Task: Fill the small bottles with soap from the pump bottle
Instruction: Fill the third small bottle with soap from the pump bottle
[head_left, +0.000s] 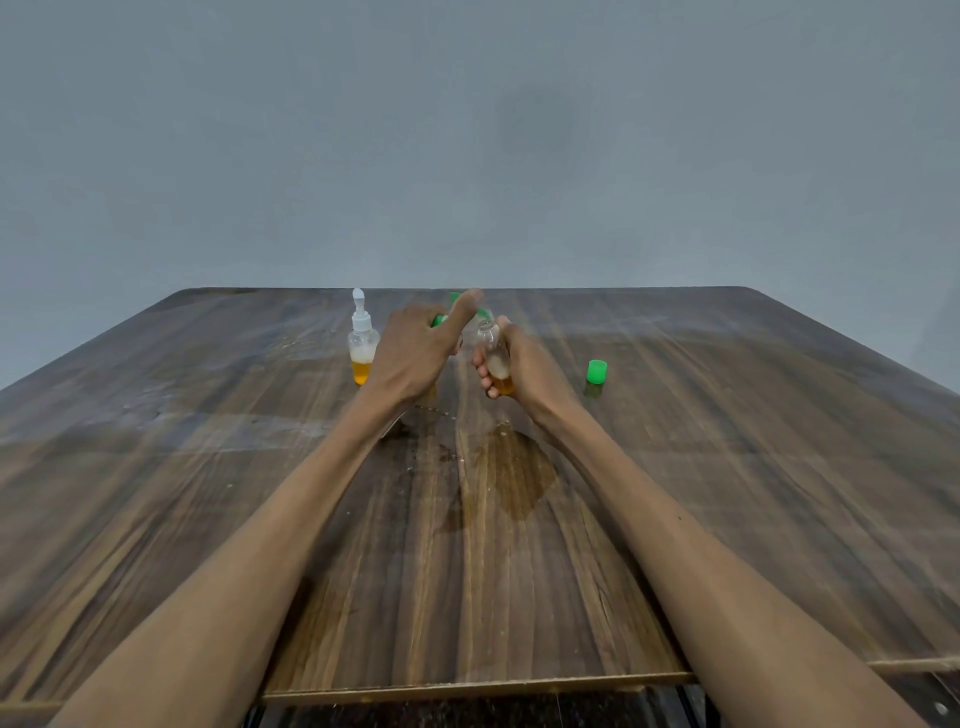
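A clear pump bottle (362, 343) with a white pump head stands left of centre on the wooden table (727, 467), a little orange soap at its bottom. My right hand (511, 364) grips a small uncapped clear bottle (492, 347), tilted, with some orange soap in it. My left hand (415, 351) hovers between the pump bottle and that small bottle, thumb stretched out; its fingers are hidden behind the back of the hand. Bits of green caps (439, 319) show past it, on things I cannot make out. A loose green cap (597, 372) stands on the table to the right.
A wet soap puddle (511, 478) spreads over the wood just in front of my hands, with small drops beside it. The table's near edge (467, 688) runs below my forearms. A grey wall rises behind the far edge.
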